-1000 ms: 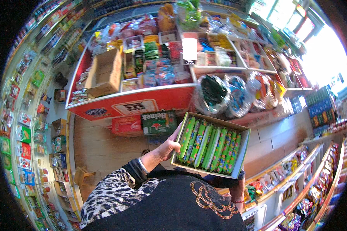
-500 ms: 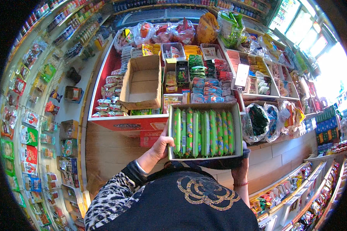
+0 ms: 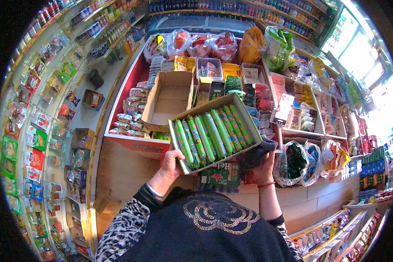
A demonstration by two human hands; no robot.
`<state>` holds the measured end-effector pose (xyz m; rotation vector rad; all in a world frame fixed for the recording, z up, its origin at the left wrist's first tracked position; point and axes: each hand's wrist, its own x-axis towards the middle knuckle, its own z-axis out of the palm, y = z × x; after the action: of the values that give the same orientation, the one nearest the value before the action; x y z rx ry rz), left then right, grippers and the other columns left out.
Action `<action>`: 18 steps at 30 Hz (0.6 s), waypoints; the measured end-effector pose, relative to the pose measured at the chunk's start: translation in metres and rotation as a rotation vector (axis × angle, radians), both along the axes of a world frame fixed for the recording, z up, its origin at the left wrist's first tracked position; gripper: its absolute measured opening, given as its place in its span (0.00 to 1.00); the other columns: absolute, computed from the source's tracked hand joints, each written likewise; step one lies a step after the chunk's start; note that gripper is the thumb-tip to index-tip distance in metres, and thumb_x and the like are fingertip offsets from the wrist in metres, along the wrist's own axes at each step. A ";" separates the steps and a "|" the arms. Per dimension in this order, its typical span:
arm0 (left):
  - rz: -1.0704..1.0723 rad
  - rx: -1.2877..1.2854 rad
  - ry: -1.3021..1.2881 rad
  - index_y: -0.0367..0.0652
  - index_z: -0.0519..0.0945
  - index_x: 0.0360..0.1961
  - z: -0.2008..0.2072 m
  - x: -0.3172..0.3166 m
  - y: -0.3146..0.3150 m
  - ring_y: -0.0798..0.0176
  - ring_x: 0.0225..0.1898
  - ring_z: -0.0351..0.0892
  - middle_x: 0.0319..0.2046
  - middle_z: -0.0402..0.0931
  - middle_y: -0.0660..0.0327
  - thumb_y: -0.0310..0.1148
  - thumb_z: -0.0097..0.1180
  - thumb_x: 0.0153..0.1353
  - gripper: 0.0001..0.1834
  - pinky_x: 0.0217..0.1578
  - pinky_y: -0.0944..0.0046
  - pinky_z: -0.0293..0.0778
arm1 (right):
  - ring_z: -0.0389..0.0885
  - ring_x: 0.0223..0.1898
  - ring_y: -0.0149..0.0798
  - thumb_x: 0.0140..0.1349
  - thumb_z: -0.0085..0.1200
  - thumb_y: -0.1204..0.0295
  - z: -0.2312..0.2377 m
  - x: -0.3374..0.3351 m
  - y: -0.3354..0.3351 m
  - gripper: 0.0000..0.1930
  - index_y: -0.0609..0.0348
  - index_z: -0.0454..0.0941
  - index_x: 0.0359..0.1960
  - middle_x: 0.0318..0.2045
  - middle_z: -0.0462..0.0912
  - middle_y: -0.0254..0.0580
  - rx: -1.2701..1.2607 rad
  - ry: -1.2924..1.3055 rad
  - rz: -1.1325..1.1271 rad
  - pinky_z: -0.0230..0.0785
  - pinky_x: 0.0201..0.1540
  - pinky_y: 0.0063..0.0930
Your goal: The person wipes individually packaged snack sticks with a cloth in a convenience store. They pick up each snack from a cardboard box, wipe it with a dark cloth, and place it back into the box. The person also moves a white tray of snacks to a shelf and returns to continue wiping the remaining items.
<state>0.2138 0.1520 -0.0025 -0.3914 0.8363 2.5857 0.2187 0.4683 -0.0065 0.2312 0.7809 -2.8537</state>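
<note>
A shallow cardboard box (image 3: 225, 159) of slim green packets (image 3: 210, 134) is held before me, over the near edge of a red-sided display stand (image 3: 133, 143). It lies askew, its right end farther away than its left. My left hand (image 3: 167, 169) is closed on the near left corner, thumb against the side wall. By the right end, my right hand (image 3: 264, 169), with a red bracelet at the wrist, is closed on a dark cloth (image 3: 258, 153). The cloth touches or lies close to the box; whether that hand also bears the box cannot be seen.
On the stand sit an open brown carton (image 3: 158, 121), small snack packs and filled plastic bags (image 3: 225, 46). A dark green carton (image 3: 220, 178) is low beneath the held box. Stocked shelves (image 3: 41, 144) line the left; bagged goods (image 3: 290, 163) stand at the right.
The box has turned from square to slanted, its right end swinging away from me, and has shifted left. More of the dark cloth in my right hand shows. The whole view has shifted slightly.
</note>
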 end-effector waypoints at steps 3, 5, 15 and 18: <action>-0.061 0.009 0.101 0.36 0.65 0.54 0.002 -0.016 -0.015 0.52 0.40 0.76 0.41 0.73 0.53 0.23 0.43 0.35 0.36 0.43 0.56 0.77 | 0.72 0.53 0.41 0.59 0.46 0.43 0.000 -0.003 -0.001 0.34 0.53 0.65 0.59 0.55 0.72 0.39 0.178 -0.043 -0.015 0.67 0.54 0.39; -0.146 -0.090 0.019 0.37 0.66 0.54 0.005 -0.031 -0.027 0.55 0.39 0.76 0.40 0.73 0.54 0.23 0.43 0.34 0.37 0.41 0.60 0.77 | 0.73 0.52 0.39 0.59 0.47 0.45 0.003 -0.006 -0.008 0.33 0.55 0.66 0.59 0.54 0.73 0.39 0.273 -0.031 -0.009 0.68 0.53 0.36; -0.411 -0.253 0.125 0.46 0.63 0.60 -0.018 -0.163 -0.100 0.63 0.31 0.71 0.35 0.71 0.59 0.19 0.44 0.32 0.43 0.29 0.67 0.73 | 0.78 0.42 0.32 0.61 0.53 0.61 0.007 -0.021 -0.097 0.24 0.62 0.69 0.55 0.45 0.78 0.38 0.522 -0.039 -0.220 0.74 0.42 0.29; -0.498 -0.162 0.244 0.48 0.59 0.64 -0.028 -0.226 -0.131 0.58 0.38 0.74 0.43 0.71 0.54 0.18 0.42 0.34 0.46 0.34 0.63 0.76 | 0.78 0.43 0.32 0.58 0.55 0.65 0.005 -0.033 -0.158 0.25 0.67 0.69 0.55 0.44 0.78 0.39 0.634 0.061 -0.317 0.71 0.46 0.27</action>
<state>-0.0125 0.0207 -0.0301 0.0888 1.0729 2.1306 0.1853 0.3098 -0.0010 0.3754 1.7915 -2.7944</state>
